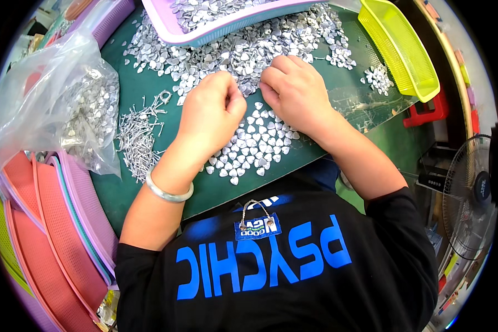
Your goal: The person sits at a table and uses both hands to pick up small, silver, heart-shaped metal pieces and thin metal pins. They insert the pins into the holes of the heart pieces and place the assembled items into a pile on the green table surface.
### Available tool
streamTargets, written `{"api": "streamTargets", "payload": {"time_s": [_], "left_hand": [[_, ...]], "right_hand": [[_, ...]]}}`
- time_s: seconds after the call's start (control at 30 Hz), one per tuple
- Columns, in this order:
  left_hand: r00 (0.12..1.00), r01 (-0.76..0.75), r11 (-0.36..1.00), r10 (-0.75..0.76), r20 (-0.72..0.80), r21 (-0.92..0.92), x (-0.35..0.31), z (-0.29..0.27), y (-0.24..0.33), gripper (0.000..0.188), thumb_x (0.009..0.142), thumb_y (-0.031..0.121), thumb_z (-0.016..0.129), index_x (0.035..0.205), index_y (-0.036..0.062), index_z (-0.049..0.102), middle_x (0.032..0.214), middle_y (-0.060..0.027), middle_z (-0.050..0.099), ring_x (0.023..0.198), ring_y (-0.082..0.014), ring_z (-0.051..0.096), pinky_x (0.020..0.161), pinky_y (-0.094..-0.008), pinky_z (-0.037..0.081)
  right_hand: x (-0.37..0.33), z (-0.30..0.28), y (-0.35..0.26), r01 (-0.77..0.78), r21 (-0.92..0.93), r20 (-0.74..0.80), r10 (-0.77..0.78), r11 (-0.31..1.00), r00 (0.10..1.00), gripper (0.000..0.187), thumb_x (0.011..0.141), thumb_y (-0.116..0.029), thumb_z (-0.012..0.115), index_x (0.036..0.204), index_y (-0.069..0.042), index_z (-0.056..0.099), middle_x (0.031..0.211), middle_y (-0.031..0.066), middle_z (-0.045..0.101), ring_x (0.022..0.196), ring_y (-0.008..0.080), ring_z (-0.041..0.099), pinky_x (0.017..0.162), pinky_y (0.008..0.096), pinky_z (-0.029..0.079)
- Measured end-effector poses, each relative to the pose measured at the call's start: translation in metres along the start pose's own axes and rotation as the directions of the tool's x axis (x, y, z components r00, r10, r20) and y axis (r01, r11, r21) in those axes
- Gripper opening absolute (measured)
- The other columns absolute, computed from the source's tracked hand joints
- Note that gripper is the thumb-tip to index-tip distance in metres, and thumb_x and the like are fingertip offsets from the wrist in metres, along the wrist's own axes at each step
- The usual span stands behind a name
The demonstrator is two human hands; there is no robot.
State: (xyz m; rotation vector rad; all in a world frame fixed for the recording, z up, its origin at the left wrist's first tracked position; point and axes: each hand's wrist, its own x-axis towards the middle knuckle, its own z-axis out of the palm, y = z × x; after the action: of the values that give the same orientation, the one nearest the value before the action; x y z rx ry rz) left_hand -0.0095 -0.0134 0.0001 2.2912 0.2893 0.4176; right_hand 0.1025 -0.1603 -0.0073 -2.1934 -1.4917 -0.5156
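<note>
Both hands hover over a green tabletop (122, 195), side by side and a little apart. My left hand (211, 105) has its fingers curled in and the thumb against them; a bracelet (169, 191) circles that wrist. Curled likewise, my right hand (297, 93) faces it at the edge of a big heap of silver heart-shaped pieces (243, 62). Whatever the fingertips hold is hidden from view. Between and below the hands lies a loose spread of single heart pieces (255, 145). Left of my left forearm is a pile of thin silver pins (137, 138).
A purple-and-blue basket (221, 36) of hearts rests on the heap. At left stands a clear plastic bag (44, 91) of hearts above stacked coloured baskets (66, 221). A lime basket (409, 61), a small heart pile (378, 79), a red stool (430, 110) and a fan (467, 191) are at right.
</note>
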Motion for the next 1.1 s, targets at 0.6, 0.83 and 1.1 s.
{"api": "streamTargets", "payload": {"time_s": [0.6, 0.83, 1.1], "left_hand": [[0.859, 0.485, 0.206, -0.295, 0.419, -0.850, 0.006, -0.006, -0.013, 0.024, 0.091, 0.000, 0.048, 0.113, -0.0052, 0.056, 0.104, -0.0142, 0.063, 0.095, -0.0231, 0.064, 0.089, -0.0356, 0.053], [0.850, 0.478, 0.112, -0.307, 0.427, -0.871, 0.007, -0.004, -0.012, 0.025, 0.096, 0.008, 0.047, 0.116, -0.0066, 0.054, 0.106, -0.0168, 0.062, 0.099, -0.0253, 0.063, 0.093, -0.0387, 0.052], [0.846, 0.467, 0.042, -0.311, 0.432, -0.883, 0.009, -0.005, -0.007, 0.025, 0.097, 0.011, 0.049, 0.113, -0.0070, 0.054, 0.104, -0.0160, 0.061, 0.098, -0.0270, 0.062, 0.092, -0.0403, 0.052]], "right_hand": [[0.011, 0.001, 0.003, 0.066, -0.041, 0.047, -0.064, 0.997, 0.997, 0.009, 0.074, -0.007, 0.066, 0.082, -0.007, 0.062, 0.090, 0.0049, 0.057, 0.084, 0.0247, 0.058, 0.071, 0.0358, 0.049], [0.021, 0.007, 0.007, 0.049, 0.082, 0.031, -0.051, 0.995, 0.998, 0.006, 0.071, -0.008, 0.064, 0.076, -0.004, 0.061, 0.092, 0.0081, 0.057, 0.089, 0.0287, 0.058, 0.075, 0.0384, 0.051], [0.027, 0.001, 0.007, 0.001, 0.396, 0.054, -0.025, 0.918, 0.998, 0.008, 0.074, -0.008, 0.065, 0.081, -0.004, 0.064, 0.092, 0.0091, 0.059, 0.091, 0.0307, 0.058, 0.079, 0.0394, 0.049]]}}
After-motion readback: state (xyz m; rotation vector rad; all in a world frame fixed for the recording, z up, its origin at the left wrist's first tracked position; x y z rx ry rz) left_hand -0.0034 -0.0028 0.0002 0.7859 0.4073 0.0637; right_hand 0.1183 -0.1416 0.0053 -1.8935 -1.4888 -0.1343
